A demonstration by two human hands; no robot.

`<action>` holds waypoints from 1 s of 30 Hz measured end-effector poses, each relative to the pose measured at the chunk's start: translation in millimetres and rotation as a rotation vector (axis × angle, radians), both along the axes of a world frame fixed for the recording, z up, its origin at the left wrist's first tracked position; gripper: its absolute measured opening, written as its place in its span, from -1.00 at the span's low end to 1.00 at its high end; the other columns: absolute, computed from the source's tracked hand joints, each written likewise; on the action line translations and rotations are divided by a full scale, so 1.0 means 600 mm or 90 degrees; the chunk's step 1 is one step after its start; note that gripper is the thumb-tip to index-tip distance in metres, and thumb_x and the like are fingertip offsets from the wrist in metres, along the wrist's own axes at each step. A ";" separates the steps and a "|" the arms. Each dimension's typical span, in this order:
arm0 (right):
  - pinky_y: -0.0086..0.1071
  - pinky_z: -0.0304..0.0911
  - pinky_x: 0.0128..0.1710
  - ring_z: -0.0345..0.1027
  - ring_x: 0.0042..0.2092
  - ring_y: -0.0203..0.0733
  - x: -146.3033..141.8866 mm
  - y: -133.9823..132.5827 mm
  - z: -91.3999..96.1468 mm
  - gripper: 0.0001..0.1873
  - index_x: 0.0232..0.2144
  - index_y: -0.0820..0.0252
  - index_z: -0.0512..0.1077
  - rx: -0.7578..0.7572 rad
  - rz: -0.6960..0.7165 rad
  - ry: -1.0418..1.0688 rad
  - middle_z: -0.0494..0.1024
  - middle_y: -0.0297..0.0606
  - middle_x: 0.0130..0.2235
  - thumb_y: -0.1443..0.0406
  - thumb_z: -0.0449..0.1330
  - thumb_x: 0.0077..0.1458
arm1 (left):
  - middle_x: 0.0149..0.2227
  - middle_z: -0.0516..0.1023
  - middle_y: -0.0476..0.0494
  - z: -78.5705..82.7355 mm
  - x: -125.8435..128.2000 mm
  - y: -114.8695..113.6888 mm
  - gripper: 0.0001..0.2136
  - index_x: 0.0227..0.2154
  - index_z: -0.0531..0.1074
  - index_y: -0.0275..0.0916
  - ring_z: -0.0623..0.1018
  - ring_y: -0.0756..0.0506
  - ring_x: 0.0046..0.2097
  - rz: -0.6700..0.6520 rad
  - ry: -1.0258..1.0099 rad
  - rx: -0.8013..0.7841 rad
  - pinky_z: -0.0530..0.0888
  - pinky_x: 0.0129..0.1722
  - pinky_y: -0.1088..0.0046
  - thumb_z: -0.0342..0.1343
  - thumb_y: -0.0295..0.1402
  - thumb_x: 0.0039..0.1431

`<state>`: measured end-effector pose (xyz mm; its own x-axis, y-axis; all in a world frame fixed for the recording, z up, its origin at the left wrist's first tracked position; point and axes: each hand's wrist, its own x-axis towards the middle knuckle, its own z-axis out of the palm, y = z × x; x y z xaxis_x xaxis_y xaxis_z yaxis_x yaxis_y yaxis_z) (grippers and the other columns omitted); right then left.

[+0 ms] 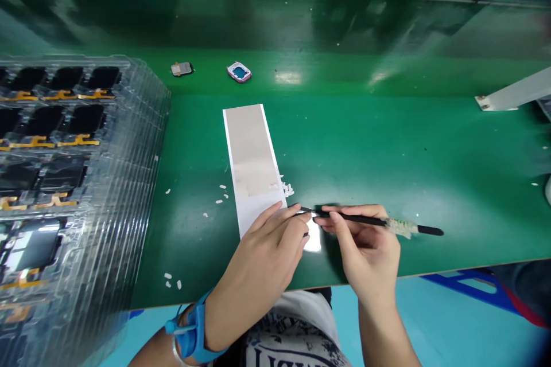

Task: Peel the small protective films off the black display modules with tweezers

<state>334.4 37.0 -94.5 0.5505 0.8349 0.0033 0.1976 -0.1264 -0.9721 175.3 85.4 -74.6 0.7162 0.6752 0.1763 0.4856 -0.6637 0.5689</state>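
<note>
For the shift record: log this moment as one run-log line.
Left hand: over white strip lower end | Right hand: holds slim black tool, tip at left fingers | Nearby: white flecks, green mat, clear trays

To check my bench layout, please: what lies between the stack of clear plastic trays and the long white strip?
Small white flecks lie scattered there on the glossy green bench surface, as the head view shows.
</note>
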 end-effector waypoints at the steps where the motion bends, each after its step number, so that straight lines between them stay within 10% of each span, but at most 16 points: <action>1: -0.50 0.57 -0.31 0.61 -0.37 -0.24 0.000 0.000 -0.001 -0.91 -0.37 0.24 0.55 0.001 -0.003 0.004 0.52 -0.24 -0.24 0.30 0.30 0.13 | -0.07 0.62 -0.33 0.000 0.000 0.000 -0.89 -0.11 0.31 -0.32 0.52 -0.23 0.14 0.001 0.000 -0.002 0.44 0.17 0.03 -0.08 -0.52 0.38; 24: -0.41 0.59 -0.37 0.61 -0.40 -0.18 0.001 -0.003 0.001 -0.88 -0.38 0.21 0.47 0.005 -0.026 0.029 0.61 -0.21 -0.30 0.28 0.33 0.10 | -0.02 0.61 -0.29 -0.003 -0.002 0.000 -0.86 -0.06 0.29 -0.29 0.51 -0.23 0.14 0.015 0.008 -0.029 0.40 0.14 -0.03 -0.09 -0.53 0.39; 30: -0.45 0.55 -0.43 0.60 -0.44 -0.22 0.005 0.001 0.010 -0.83 -0.32 0.18 0.34 0.131 -0.082 0.088 0.66 -0.28 -0.35 0.38 0.31 0.12 | 0.01 0.58 -0.18 0.003 -0.011 -0.007 -0.87 -0.09 0.30 -0.19 0.52 -0.13 0.12 0.089 -0.167 -0.220 0.50 0.06 0.22 -0.03 -0.49 0.38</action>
